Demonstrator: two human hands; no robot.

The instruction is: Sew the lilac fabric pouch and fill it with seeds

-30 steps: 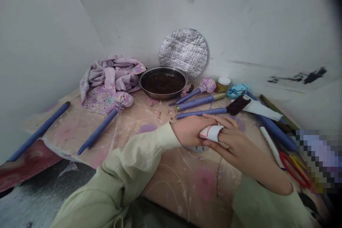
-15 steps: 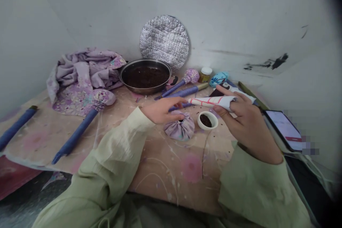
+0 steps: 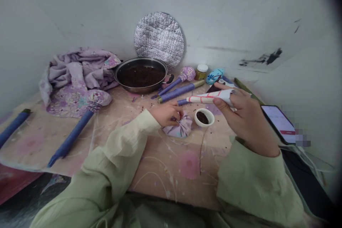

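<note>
A small gathered pouch of light purple cloth (image 3: pixel 180 130) rests on the table, its folds drawn together at the top. My left hand (image 3: pixel 168 114) is closed on that gathered top, fingertips curled into the folds. In my right hand (image 3: pixel 244 121), a tapering white roll with red lines (image 3: pixel 207 97), which looks like rolled paper, is gripped at its wide end. Its narrow tip points left, above and beyond the pouch. Just right of the pouch stands a small white bowl (image 3: pixel 210 119) holding dark crumbly material.
Behind stand a wide pan (image 3: pixel 143 89) of dark material and a silver round mat (image 3: pixel 159 37) against the wall. Purple cloth (image 3: pixel 77 69) and a cloth-headed blue stick (image 3: pixel 71 137) lie left. A lidded jar (image 3: pixel 201 72) stands at the back; a phone (image 3: pixel 279 124) lies right.
My left hand has closed its fingers on the pouch's top, covering the opening seen before. The view has shifted slightly; my right hand keeps hold of the white roll.
</note>
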